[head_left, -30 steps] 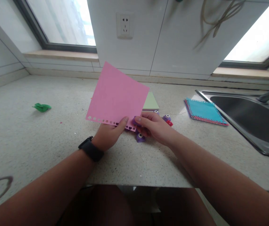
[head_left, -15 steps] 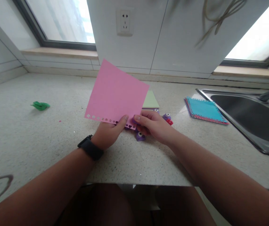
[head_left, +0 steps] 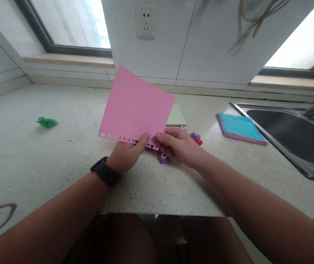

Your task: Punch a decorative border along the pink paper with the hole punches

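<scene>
A pink sheet of paper (head_left: 137, 102) is held up at a tilt, with a row of flower and heart cut-outs along its lower edge. My left hand (head_left: 130, 152) grips that edge, thumb in front and fingers hidden behind. At the paper's lower right corner, my right hand (head_left: 177, 145) is closed around a purple craft punch (head_left: 157, 138), its thumb on top. Another purple punch (head_left: 164, 158) lies on the counter just below the hands. Beyond my right hand sit a further purple punch (head_left: 195, 135) and a small red item (head_left: 199, 141).
A stack of light green paper (head_left: 177, 115) lies partly behind the pink sheet. To the right, a stack of blue and red punched sheets (head_left: 240, 127) rests beside the steel sink (head_left: 280, 161). A crumpled green item (head_left: 47, 122) lies at left on the speckled counter (head_left: 63, 161).
Both hands keep the same hold on the paper and punch. The view has shifted very slightly; nothing else has visibly moved.
</scene>
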Demonstrator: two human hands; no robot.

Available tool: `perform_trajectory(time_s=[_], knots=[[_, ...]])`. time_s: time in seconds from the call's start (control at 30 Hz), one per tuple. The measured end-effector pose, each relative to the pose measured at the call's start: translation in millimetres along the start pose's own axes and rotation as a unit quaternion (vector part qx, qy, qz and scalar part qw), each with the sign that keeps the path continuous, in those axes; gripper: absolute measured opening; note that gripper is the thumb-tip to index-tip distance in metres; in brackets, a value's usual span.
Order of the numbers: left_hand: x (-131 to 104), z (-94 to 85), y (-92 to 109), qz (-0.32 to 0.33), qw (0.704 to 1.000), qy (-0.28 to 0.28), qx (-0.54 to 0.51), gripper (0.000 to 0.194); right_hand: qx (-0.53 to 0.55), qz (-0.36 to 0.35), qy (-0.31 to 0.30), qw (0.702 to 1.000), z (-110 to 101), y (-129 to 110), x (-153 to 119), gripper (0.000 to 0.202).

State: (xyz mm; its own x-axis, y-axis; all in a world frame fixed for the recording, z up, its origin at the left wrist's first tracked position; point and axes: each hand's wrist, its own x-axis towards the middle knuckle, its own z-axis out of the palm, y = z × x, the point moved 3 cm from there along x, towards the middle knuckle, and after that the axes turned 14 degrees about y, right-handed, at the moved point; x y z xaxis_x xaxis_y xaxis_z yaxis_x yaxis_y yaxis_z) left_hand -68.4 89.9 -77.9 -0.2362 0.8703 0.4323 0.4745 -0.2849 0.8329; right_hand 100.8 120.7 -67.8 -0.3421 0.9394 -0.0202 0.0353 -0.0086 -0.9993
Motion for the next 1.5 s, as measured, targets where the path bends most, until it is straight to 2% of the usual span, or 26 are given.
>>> perform_trajectory(time_s=[1.07, 1.5], knots=[[1.1, 1.1, -2.0, 0.019, 0.999, -0.026, -0.034, 0.038, -0.003, 0.002, 0.022, 1.000, 0.1, 2.3, 1.5, 0.038], [1.3, 1.4, -0.2, 0.018, 0.999, -0.022, -0.029, 0.039, 0.005, -0.022, 0.031, 0.999, 0.6, 3.0, 2.0, 0.035]])
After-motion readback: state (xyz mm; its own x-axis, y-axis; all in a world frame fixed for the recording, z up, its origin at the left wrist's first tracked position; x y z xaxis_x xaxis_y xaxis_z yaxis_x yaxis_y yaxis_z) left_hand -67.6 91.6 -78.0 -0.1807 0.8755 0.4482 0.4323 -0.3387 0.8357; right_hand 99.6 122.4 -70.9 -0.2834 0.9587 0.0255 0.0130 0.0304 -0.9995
